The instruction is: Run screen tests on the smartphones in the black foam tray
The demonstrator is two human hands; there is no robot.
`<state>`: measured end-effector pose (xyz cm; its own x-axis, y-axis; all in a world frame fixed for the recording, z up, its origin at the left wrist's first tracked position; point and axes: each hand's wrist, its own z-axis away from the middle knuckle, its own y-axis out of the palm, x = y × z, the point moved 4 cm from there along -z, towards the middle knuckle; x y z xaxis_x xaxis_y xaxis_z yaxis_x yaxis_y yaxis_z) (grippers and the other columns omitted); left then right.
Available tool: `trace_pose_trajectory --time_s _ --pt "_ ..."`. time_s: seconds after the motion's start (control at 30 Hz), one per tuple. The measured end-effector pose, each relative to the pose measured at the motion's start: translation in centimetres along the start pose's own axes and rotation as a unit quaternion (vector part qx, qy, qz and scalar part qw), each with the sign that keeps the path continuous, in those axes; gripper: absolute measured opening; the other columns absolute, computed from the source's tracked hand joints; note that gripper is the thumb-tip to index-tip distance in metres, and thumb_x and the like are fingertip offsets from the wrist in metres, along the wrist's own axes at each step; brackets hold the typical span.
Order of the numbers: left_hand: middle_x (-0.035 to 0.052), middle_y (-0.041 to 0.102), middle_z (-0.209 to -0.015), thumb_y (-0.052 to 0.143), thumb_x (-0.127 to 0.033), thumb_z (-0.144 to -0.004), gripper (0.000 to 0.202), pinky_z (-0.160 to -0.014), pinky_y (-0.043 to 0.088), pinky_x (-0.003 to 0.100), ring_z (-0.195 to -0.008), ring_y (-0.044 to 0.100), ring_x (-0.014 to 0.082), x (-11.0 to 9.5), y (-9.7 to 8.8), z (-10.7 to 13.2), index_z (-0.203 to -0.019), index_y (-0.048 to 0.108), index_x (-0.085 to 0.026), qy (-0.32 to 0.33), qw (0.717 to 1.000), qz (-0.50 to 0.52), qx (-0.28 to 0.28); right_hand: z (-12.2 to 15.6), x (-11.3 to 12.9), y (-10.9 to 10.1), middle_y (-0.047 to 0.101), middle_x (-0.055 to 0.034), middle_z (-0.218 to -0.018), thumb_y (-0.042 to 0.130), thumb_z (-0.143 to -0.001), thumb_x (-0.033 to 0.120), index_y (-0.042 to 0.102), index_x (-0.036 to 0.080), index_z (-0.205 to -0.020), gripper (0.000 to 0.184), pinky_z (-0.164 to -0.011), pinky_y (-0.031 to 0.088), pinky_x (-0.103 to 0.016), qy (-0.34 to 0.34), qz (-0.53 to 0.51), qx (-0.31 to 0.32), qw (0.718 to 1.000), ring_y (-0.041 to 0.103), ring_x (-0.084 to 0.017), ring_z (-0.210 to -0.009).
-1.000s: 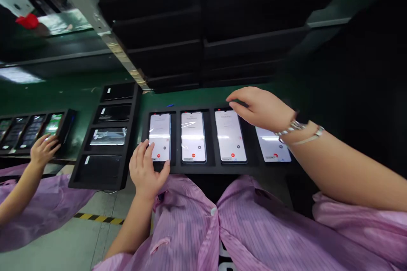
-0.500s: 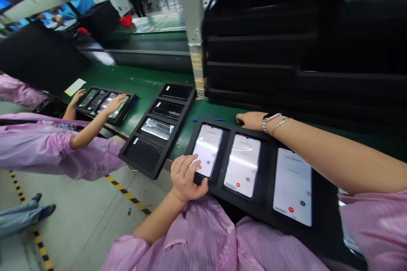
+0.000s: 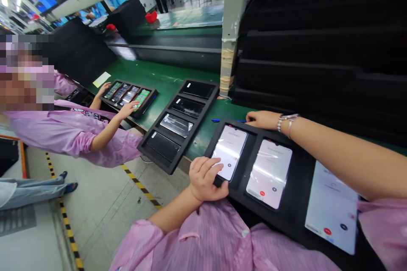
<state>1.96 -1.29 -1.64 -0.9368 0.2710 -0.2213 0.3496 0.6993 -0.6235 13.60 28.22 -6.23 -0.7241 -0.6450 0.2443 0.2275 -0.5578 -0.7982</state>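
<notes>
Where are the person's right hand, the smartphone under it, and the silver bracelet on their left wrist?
Right hand [image 3: 206, 179]: head view, back of the hand.
Smartphone [image 3: 229, 152]: head view, lit screen.
Silver bracelet [image 3: 281, 123]: head view, metal links.

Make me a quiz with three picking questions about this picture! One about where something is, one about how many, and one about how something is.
1. Where is the right hand? A on the floor, B at the near tray's far edge, C in a pocket
2. How many phones are in the other tray? A two, B three, C four
3. The phone at the left hand is: A dark, B lit, C missing

1 B: it sits beside that edge.
2 C: each slot holds one.
3 B: its screen glows white.
</notes>
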Motion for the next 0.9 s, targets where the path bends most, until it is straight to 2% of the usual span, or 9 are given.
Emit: trace_pose_trajectory --time_s 0.17,0.33,0.5,0.67,0.73,0.8,0.83,0.87,0.9 --pt "0.0149 0.07 -0.114 0.065 -0.041 -0.084 0.052 -0.084 0.059 0.045 -0.1 0.07 0.0283 0.3 0.3 0.5 -0.129 0.048 -0.021 0.015 0.998 0.006 -0.066 -1.2 0.6 -0.2 0.067 -0.0079 -0.116 0.062 -0.103 0.045 0.065 0.014 -0.12 0.035 -0.092 0.058 -0.042 0.021 0.011 -0.022 0.999 0.066 -0.02 -0.103" --pt "0.0129 0.069 -0.113 0.066 -0.039 -0.083 0.054 -0.084 0.058 0.044 -0.097 0.069 0.0269 0.4 0.8 0.6 -0.131 0.046 -0.023 0.025 0.997 0.025 -0.062 -1.7 0.6 -0.6 0.066 -0.0082 -0.117 0.061 -0.104 0.043 0.06 0.016 -0.133 0.039 -0.091 0.058 -0.042 0.016 0.02 -0.037 0.999 0.065 -0.019 -0.099" --pt "0.0108 0.069 -0.113 0.066 -0.04 -0.084 0.048 -0.084 0.058 0.044 -0.096 0.069 0.0264 0.6 0.9 0.8 -0.126 0.048 -0.027 0.024 0.997 0.029 -0.066 -1.1 1.2 -1.2 0.067 -0.005 -0.106 0.057 -0.106 0.039 0.063 0.016 -0.126 0.031 -0.087 0.055 -0.038 -0.004 0.016 -0.037 0.999 0.064 -0.017 -0.088" --pt "0.0138 0.065 -0.125 0.069 -0.039 -0.082 0.052 -0.089 0.057 0.048 -0.108 0.067 0.03 1.2 1.4 1.6 -0.128 0.047 -0.028 0.029 0.997 0.032 -0.059 0.4 0.5 -2.6 0.071 -0.0092 -0.104 0.061 -0.101 0.03 0.068 0.013 -0.113 0.022 -0.081 0.048 -0.032 0.028 -0.006 -0.068 0.997 0.064 -0.018 -0.088" --pt "0.0146 0.062 -0.129 0.068 -0.04 -0.083 0.054 -0.09 0.058 0.049 -0.112 0.066 0.0305 1.3 1.4 1.5 -0.13 0.044 -0.028 0.04 0.998 0.023 -0.053 2.7 -0.4 -3.8 0.071 -0.009 -0.106 0.061 -0.099 0.03 0.068 0.009 -0.109 0.024 -0.086 0.047 -0.03 0.063 -0.031 -0.134 0.989 0.067 -0.021 -0.099" --pt "0.0169 0.057 -0.136 0.07 -0.038 -0.084 0.058 -0.096 0.057 0.052 -0.122 0.062 0.0327 1.3 1.1 0.9 -0.134 0.043 -0.027 0.029 0.999 0.019 -0.03 7.1 -1.2 -4.9 0.066 -0.0055 -0.105 0.049 -0.102 0.032 0.066 0.002 -0.114 0.037 -0.093 0.043 -0.03 0.09 -0.063 -0.219 0.97 0.066 -0.022 -0.111" --pt "0.0189 0.054 -0.14 0.071 -0.036 -0.084 0.061 -0.101 0.054 0.054 -0.128 0.059 0.0348 1.1 0.9 0.3 -0.137 0.043 -0.025 0.014 1.0 0.022 -0.008 10.1 -1.4 -4.9 0.059 -0.0034 -0.106 0.026 -0.105 0.03 0.059 -0.009 -0.12 0.053 -0.094 0.037 -0.033 0.089 -0.071 -0.243 0.963 0.062 -0.018 -0.119" --pt "0.021 0.05 -0.145 0.072 -0.035 -0.085 0.064 -0.106 0.051 0.057 -0.135 0.054 0.0369 0.8 0.7 -0.4 -0.141 0.043 -0.024 -0.003 0.999 0.032 0.016 13.5 -1.5 -4.7 0.062 -0.0028 -0.102 0.032 -0.106 0.034 0.062 -0.003 -0.121 0.05 -0.093 0.04 -0.033 0.096 -0.078 -0.278 0.953 0.064 -0.018 -0.113" --pt "0.0228 0.047 -0.149 0.072 -0.034 -0.087 0.067 -0.11 0.047 0.06 -0.141 0.049 0.0388 0.4 0.4 -1.3 -0.145 0.041 -0.022 -0.016 0.998 0.051 0.04 17.4 -1.4 -4.3 0.066 -0.0026 -0.095 0.05 -0.104 0.04 0.066 0.006 -0.118 0.04 -0.091 0.044 -0.034 0.088 -0.101 -0.336 0.932 0.067 -0.019 -0.102"
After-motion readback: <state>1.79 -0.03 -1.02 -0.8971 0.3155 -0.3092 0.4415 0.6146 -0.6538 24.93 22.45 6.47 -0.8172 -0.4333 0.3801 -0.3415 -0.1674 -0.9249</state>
